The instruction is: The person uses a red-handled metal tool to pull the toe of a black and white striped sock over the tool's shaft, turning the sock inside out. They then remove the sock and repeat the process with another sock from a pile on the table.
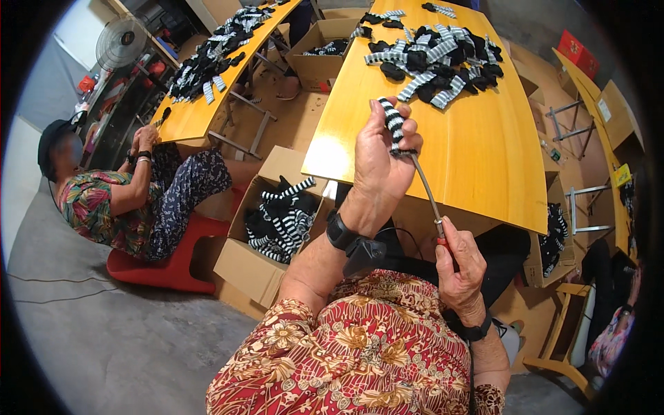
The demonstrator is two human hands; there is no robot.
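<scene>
My left hand (pixel 372 159) is raised over the near edge of the yellow table (pixel 477 162). Its fingers curl round a black-and-white striped knitted tube (pixel 393 123). In my right hand (pixel 465 273) is a thin metal rod tool (pixel 426 188) with a red handle, pointing up and to the left. The rod's far end meets the tube's lower opening; its tip is hidden there. Farther back on the table lies a heap of knitted pieces (pixel 449 55), striped in grey or white and black, with dark bunched ends.
An open cardboard box (pixel 266 280) of striped pieces stands left of my legs; another box (pixel 564 256) is at the right. At left, a co-worker (pixel 104 187) sits on a red stool (pixel 166 266) by a second table (pixel 194 117) bearing a similar heap.
</scene>
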